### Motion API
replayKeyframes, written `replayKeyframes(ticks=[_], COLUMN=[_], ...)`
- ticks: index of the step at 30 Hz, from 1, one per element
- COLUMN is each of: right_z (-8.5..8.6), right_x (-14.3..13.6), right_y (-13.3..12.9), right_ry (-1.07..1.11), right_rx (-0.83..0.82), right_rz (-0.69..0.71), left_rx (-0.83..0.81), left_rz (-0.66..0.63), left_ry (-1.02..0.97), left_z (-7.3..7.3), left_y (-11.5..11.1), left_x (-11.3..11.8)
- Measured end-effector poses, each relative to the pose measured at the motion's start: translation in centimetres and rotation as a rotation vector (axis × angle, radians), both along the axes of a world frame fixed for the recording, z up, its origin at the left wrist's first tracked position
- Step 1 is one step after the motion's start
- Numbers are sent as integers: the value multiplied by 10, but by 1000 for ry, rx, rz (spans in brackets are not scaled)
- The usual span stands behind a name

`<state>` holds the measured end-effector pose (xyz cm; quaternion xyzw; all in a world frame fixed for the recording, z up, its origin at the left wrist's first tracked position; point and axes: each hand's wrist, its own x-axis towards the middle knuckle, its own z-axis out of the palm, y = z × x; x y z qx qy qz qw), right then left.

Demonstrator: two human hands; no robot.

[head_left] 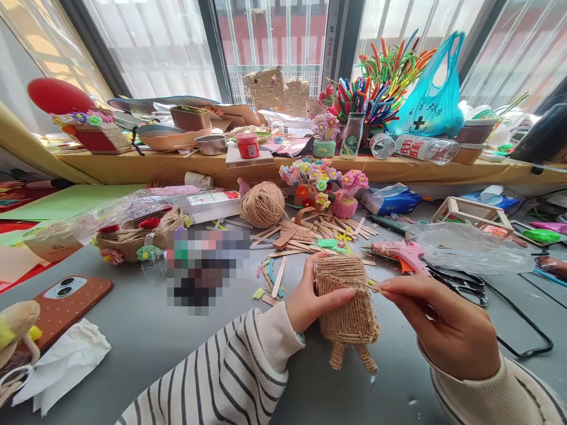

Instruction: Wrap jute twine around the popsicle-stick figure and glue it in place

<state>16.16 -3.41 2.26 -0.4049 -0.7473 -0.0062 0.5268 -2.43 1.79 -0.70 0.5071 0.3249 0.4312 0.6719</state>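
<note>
A small box-like body wrapped in jute twine (348, 307), with two short twine-covered legs at its lower end, is tilted above the grey table. My left hand (316, 298) grips it from the left, thumb across the front face and fingers behind. At its right edge, my right hand (443, 321) pinches a thin strand of twine between thumb and fingertips. The exact end of that strand is hidden by the fingers. Behind the wrapped body lie loose wooden craft sticks (295, 236), and a ball of twine (263, 204) sits farther back.
A pink glue gun (401, 252) and black scissors (460, 283) lie to the right, with a black cable beyond. A twine basket (133, 236), a brown phone (75, 304) and crumpled tissue (66, 360) are leftward. Crochet flowers (310, 177) stand before the cluttered windowsill.
</note>
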Motion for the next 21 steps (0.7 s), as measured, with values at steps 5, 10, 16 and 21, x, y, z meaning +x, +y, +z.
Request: replayKeyframes(ticks=[5, 10, 16, 21], right_z=[4, 2, 3, 2], right_x=[-2, 1, 1, -1], right_y=[5, 6, 5, 3], right_ry=[-84, -174, -266, -321], right_rx=[151, 184, 240, 288], right_rz=[-6, 2, -54, -90], left_rx=[-1, 25, 30, 28], left_rz=[-17, -23, -29, -22], left_ry=[-9, 8, 14, 9], left_z=[2, 2, 1, 3], left_y=[0, 1, 0, 0], left_x=[0, -1, -2, -1])
